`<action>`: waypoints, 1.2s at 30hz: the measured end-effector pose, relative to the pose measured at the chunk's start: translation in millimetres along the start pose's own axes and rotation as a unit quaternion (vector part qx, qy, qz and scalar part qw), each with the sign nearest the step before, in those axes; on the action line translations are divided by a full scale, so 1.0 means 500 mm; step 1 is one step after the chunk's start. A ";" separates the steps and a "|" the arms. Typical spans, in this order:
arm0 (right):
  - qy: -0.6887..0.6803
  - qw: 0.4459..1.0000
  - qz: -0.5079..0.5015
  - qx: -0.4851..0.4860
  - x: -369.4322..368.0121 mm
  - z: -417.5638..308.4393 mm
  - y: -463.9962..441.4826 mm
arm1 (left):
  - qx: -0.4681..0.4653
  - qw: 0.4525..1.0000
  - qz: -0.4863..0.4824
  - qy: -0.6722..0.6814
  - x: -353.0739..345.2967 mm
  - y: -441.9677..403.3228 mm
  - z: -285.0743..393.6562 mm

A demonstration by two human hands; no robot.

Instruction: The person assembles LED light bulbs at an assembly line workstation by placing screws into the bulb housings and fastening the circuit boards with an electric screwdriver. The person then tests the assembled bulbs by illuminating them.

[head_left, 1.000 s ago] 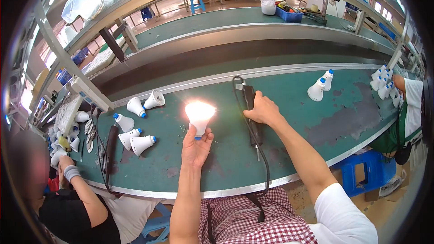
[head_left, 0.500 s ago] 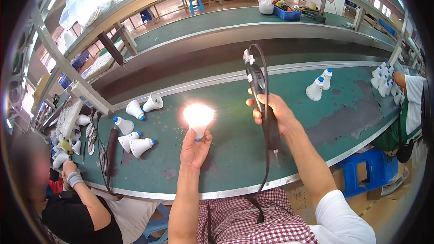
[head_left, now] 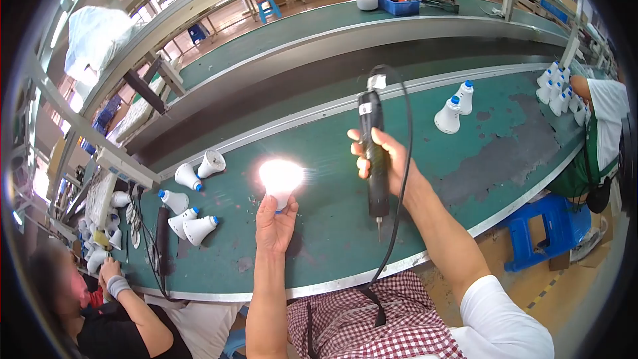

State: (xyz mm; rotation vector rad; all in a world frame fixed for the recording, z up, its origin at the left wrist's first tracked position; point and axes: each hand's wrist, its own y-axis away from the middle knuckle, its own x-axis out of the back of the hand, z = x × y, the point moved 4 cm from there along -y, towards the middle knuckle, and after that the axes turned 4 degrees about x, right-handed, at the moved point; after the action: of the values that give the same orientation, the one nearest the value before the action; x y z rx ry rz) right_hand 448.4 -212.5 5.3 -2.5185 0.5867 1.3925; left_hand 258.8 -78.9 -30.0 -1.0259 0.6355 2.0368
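Observation:
My left hand grips a glowing light bulb low on its body, by the base. Bright glare hides the bulb's upper part, which faces upward. In my right hand is a black electric screwdriver, its bit pointing down toward me and its cord looping from the top end down to the bench's front edge. A gap separates the screwdriver from the bulb. Left of my left hand lie several white bulbs with blue caps, among them a bulb on its side.
Two capped bulbs stand on the green bench to the right. More bulbs cluster at the far right beside another person's arm. A co-worker sits at left near a pile of bulbs. A blue stool stands below the bench.
The screwdriver has swung more upright, its bit end moving left. My view has shifted slightly, so the bench things appear farther left. The bulb stays lit in my left hand.

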 end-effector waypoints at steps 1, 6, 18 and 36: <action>-0.042 0.998 -0.037 -0.010 -0.005 0.005 0.004 | -0.003 1.000 -0.005 -0.028 -0.010 -0.001 0.001; -0.127 0.979 -0.154 0.045 -0.029 -0.003 0.019 | 0.020 0.997 -0.011 -0.070 -0.040 -0.022 0.001; -0.169 0.932 -0.317 0.035 -0.061 -0.023 0.059 | -0.041 0.673 -0.089 -0.733 -0.235 -0.201 -0.143; -0.173 0.960 -0.201 0.085 -0.042 -0.042 0.036 | -0.379 0.411 0.045 -0.828 -0.121 -0.296 0.110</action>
State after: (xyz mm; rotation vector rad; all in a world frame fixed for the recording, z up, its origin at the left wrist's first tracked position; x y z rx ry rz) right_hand 446.6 -231.0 34.5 -2.0411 0.1118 1.4966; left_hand 376.1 22.8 36.5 1.0282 -1.4036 2.1858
